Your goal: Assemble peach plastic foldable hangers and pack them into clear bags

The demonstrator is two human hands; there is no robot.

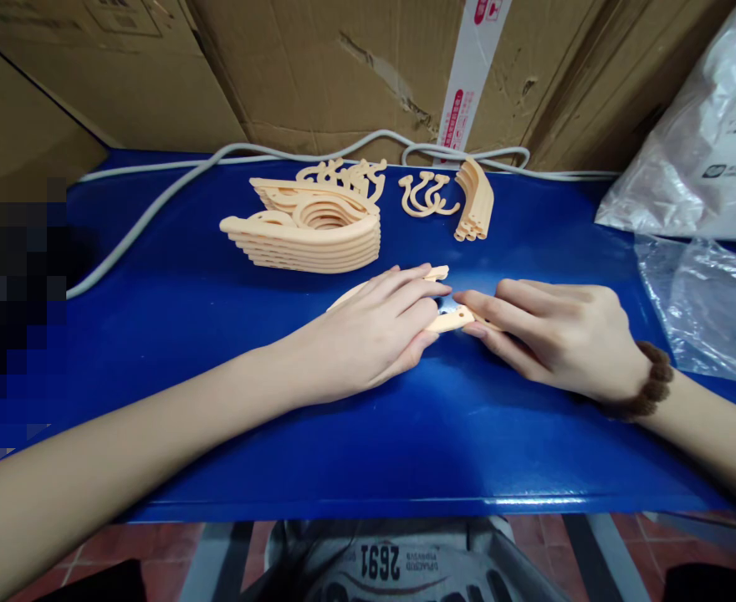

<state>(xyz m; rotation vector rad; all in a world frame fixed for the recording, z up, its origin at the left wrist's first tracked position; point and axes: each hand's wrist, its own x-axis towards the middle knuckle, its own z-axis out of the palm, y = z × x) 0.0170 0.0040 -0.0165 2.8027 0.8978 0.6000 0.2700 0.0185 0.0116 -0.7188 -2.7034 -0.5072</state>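
My left hand (390, 322) lies over a cream plastic hanger body (452, 319), its fingers wrapped on it and covering most of it. One end with a small hole sticks out to the right. My right hand (531, 330) pinches a small cream piece (486, 321) against that end; fingers hide most of this piece. Behind my left hand stands a stack of cream hanger bodies (318, 242). Loose cream hooks (427, 196) and a bundle of curved cream arms (476, 201) lie farther back, with more hooks (346, 174) behind the stack.
The blue table (343, 451) has a white cable (230, 150) along its back edge. Cardboard boxes (343, 75) stand behind. On the right are a filled plastic bag (694, 142) and clear wrap (700, 301).
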